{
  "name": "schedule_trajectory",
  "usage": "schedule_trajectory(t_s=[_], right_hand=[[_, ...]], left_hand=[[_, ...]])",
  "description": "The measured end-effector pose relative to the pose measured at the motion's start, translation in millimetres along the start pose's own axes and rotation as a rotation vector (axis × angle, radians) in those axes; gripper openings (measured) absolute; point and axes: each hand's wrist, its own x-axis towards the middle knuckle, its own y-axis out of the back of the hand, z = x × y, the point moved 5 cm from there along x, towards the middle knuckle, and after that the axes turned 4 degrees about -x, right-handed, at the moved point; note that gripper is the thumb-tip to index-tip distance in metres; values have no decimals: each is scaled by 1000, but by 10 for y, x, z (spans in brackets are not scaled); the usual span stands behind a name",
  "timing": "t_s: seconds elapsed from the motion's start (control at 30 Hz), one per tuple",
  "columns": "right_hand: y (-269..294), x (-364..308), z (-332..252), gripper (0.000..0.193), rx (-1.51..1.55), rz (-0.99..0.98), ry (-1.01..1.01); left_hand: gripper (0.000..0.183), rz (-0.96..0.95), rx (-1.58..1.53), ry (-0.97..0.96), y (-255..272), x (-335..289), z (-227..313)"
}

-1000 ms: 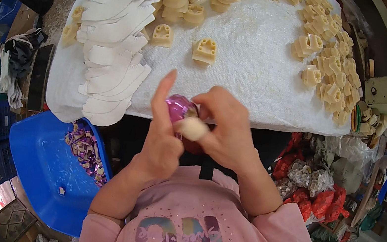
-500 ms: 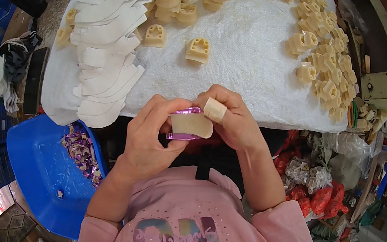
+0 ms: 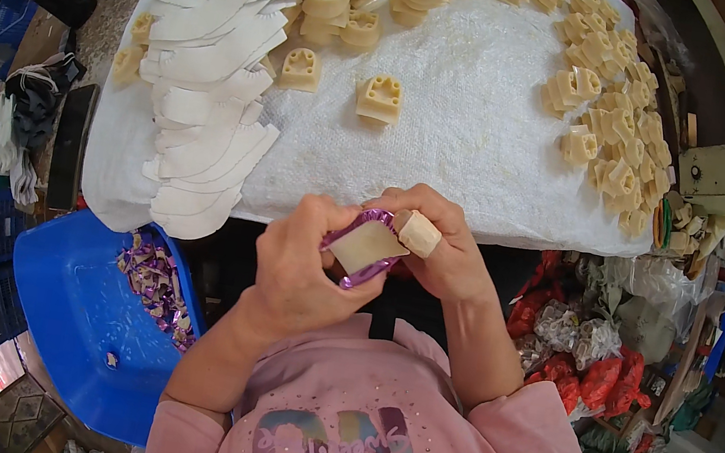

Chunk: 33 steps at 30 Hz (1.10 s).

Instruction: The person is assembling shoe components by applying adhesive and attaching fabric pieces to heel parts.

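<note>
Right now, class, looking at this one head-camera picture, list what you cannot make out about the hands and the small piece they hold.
- Underside of the flat cream piece with shiny purple edging: head view, faces away.
- Right hand fingertips: behind that piece.
- Left hand palm: turned away from the camera.
- Purple scraps in the blue plastic tub: too small to identify.
- Stack of white curved sheets: top cut off by the picture edge.

Purple-edged piece [image 3: 365, 248] partly hidden by fingers [image 3: 326, 221]
</note>
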Motion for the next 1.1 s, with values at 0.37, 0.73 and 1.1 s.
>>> schedule_trajectory(t_s=[0.37, 0.73, 1.1], right_hand=[[-96, 36, 115, 27, 96, 32, 78], [-214, -16, -39, 26, -502, 248, 118], [-158, 39, -38, 32, -104, -194, 149]], left_hand=[[51, 169, 136, -27, -19, -23, 40], [47, 234, 228, -60, -53, -121, -57], [26, -122, -1179, 697, -54, -174, -268]])
